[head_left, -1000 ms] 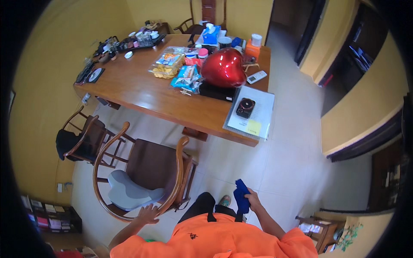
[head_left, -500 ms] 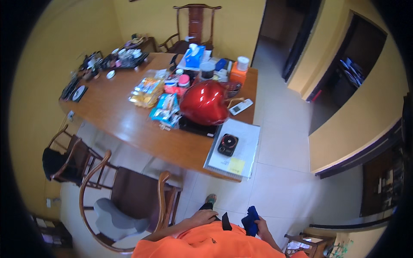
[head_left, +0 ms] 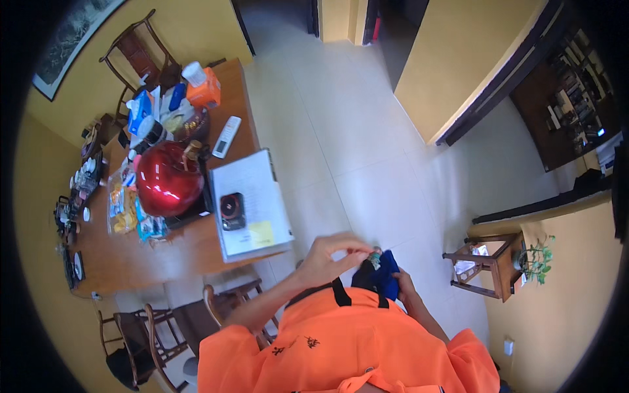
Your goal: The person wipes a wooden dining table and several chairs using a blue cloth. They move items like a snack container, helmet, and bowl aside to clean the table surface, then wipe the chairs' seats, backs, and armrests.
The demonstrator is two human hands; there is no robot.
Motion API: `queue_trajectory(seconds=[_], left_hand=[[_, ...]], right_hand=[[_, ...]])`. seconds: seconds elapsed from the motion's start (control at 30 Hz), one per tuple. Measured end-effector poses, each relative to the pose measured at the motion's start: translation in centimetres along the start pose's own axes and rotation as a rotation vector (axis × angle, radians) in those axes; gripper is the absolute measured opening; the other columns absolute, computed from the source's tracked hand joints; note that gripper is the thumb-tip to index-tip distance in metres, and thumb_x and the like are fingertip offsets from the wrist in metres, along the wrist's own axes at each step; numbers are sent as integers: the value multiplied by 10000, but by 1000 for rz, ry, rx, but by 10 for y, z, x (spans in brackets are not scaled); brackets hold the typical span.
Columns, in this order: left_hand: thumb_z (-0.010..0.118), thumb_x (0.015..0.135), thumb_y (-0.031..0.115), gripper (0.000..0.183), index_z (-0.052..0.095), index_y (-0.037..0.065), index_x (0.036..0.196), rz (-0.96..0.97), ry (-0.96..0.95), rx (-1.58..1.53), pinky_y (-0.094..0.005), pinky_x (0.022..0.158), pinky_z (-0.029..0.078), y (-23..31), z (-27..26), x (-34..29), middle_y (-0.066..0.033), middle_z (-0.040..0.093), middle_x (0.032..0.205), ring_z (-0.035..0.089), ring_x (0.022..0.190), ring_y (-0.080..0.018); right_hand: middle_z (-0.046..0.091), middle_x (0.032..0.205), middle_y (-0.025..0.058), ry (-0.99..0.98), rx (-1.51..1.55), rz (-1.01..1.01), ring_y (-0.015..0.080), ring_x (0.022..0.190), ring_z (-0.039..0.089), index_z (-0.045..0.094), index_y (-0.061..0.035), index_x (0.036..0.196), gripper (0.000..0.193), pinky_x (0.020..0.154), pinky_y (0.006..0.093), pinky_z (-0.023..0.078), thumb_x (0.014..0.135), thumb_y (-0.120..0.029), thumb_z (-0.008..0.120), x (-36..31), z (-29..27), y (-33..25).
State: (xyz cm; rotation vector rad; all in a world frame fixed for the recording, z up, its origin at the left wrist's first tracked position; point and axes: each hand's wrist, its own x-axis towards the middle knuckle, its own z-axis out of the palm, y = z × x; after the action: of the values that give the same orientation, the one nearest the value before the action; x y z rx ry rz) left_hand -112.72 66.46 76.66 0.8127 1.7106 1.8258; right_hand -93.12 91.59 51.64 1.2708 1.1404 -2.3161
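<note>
My right hand (head_left: 405,284) is closed on a dark blue cloth (head_left: 388,275), which hangs in front of my waist on the right. My left hand (head_left: 329,259) reaches across from the left, just beside the cloth. Its fingers are stretched forward with the thumb below them, and I see nothing held between them. Behind the fingertips, a greenish shoe (head_left: 375,259) on the floor shows in part. The cloth's exact kind is not clear from its folded shape.
At left stands a wooden table (head_left: 177,262) with a red heart-shaped object (head_left: 169,180), a white remote (head_left: 227,137) and a small black device (head_left: 232,211) on papers (head_left: 249,187). Wooden chairs (head_left: 196,321) line its near side. A wooden stand (head_left: 495,268) is at right, by a plant (head_left: 538,261).
The view has turned to the right, so the table sits farther left. My left hand has risen from my waist and moved right toward the blue cloth, which stays in my right hand.
</note>
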Motion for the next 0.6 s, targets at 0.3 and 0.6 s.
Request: queue_trajectory(seconds=[0.3, 0.6], left_hand=[[715, 867, 220, 263, 689, 7, 1019, 748, -298, -987, -335, 617, 507, 192, 135, 139, -151, 656, 897, 609, 694, -251], [717, 885, 213, 246, 697, 20, 1037, 792, -36, -1302, -267, 542, 490, 199, 181, 206, -94, 662, 871, 580, 623, -172]], right_hand=[[659, 1082, 140, 38, 113, -213, 265, 931, 666, 547, -16, 1283, 480, 832, 368, 562, 810, -14, 466, 30, -134, -112], [658, 1122, 127, -26, 57, -152, 269, 986, 657, 558, -18, 1279, 503, 890, 374, 541, 782, -51, 483, 115, -159, -185]])
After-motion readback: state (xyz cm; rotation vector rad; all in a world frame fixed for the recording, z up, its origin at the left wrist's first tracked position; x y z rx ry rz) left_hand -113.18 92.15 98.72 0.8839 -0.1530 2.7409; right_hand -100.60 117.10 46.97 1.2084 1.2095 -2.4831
